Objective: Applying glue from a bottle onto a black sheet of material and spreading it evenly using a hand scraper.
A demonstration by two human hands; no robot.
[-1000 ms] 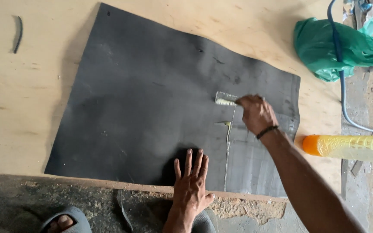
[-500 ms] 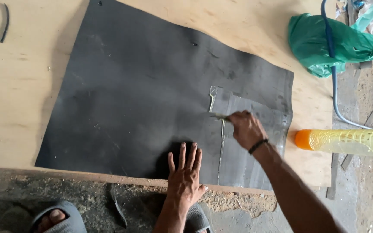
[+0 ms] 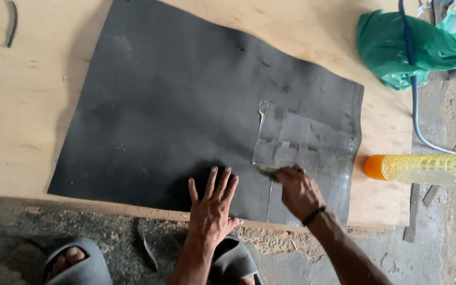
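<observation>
A large black rubber sheet (image 3: 186,111) lies flat on a plywood board (image 3: 38,100). My left hand (image 3: 210,208) presses flat on the sheet's near edge, fingers spread. My right hand (image 3: 299,191) grips a small brush-like tool (image 3: 266,171) whose tip touches the sheet. A shiny wet rectangle of glue (image 3: 304,141) covers the sheet's right part, just above that hand.
A yellow bottle with an orange cap (image 3: 428,169) lies on its side at the board's right edge. A green plastic bag (image 3: 410,47) and a blue-white hose (image 3: 415,105) sit at the top right. My sandalled feet (image 3: 75,264) rest on the dirty concrete floor below the board.
My right hand has drawn the tool down the sheet toward me, and the shiny glued patch has grown into a rectangle. The left hand stays pressed on the sheet.
</observation>
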